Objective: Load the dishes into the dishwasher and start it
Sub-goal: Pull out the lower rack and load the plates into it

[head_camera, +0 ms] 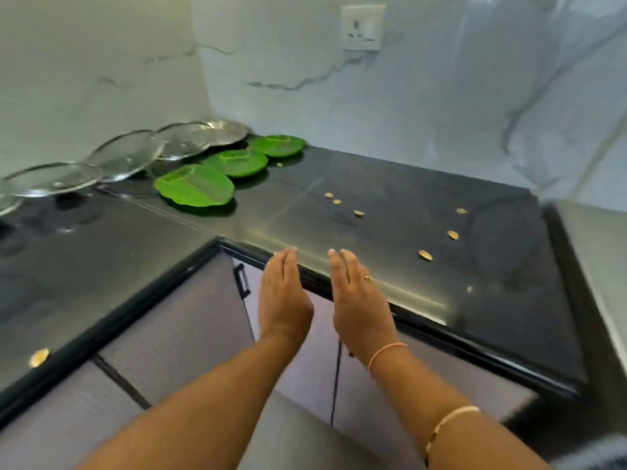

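green leaf-shaped plates (195, 188) | three, in a row | glass plates (127, 154) overlapping

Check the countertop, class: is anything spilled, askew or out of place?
Yes. Small yellowish bits lie scattered over the black countertop, right of the green leaf-shaped plates, with another bit near the left front edge. They look like spilled food scraps.

The green plates (195, 186) are bright, with leaf-like veins. The glass plates (125, 154) are clear, the steel plate (227, 130) silver. The counter (373, 205) is glossy black, dotted with tan bits (425, 255). The wall (407, 96) is white marble with grey veins. The cabinets (176, 327) are grey, finely ribbed, with a black handle (241, 281).
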The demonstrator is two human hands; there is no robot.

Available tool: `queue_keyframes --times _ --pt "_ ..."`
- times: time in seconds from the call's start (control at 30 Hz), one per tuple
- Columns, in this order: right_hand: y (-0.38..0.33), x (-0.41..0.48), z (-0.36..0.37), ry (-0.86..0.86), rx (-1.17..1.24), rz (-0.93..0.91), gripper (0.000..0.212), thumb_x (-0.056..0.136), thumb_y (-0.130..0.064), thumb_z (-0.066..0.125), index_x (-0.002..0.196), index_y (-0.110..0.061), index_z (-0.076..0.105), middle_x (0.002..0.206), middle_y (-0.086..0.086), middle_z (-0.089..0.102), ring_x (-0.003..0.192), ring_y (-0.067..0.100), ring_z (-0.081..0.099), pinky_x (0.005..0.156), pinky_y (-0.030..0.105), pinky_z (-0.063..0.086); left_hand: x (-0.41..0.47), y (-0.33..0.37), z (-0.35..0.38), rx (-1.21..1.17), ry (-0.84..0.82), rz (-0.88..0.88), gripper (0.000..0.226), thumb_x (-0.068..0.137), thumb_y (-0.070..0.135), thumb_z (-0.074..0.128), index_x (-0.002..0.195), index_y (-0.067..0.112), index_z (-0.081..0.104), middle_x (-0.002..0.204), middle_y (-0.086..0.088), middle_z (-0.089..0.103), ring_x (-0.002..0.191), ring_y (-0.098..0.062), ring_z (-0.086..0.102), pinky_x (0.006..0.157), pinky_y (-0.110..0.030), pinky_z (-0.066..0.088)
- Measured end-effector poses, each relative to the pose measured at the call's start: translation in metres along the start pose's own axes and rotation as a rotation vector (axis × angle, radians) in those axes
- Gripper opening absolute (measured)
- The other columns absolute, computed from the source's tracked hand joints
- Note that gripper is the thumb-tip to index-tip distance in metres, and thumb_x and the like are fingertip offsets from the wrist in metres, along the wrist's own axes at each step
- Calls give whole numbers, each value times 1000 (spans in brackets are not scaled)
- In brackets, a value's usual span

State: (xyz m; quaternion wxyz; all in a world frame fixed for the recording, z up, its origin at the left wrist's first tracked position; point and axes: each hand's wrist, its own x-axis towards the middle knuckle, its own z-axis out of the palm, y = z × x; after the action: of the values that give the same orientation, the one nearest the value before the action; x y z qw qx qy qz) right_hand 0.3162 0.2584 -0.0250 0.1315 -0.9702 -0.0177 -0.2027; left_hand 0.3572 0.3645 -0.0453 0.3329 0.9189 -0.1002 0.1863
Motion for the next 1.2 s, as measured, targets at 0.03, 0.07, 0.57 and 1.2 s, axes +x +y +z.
queue_keyframes --times 0.03,0.07,0.57,1.2 --pt "-9 30 10 -11 -6 -6 58 68 10 48 126 7 52 121 27 57 105 40 62 83 42 55 30 -17 -9 10 56 -10 55 84 -10 42 139 -2 39 142 -21 41 134 -33 34 114 -40 27" --pt "-17 56 18 -29 -15 -23 61 66 14 52 127 9 51 123 29 56 107 42 60 86 44 53 55 -32 -17 13 92 -22 55 83 -11 41 138 -3 40 140 -21 42 132 -34 36 113 -40 28" --pt "-159 271 175 -425 -206 -216 57 98 -18 35 148 -4 12 154 15 17 144 28 14 115 49 15 212 -200 -57 -82 121 -439 64 84 -8 40 144 7 28 148 -9 24 131 -29 33 104 -32 30" --pt "-10 55 32 232 -359 -312 21 71 -6 39 85 -10 54 79 10 57 63 26 53 54 31 40 69 -55 -33 203 38 82 31 84 2 47 99 13 72 107 -12 63 115 -35 46 100 -39 30"
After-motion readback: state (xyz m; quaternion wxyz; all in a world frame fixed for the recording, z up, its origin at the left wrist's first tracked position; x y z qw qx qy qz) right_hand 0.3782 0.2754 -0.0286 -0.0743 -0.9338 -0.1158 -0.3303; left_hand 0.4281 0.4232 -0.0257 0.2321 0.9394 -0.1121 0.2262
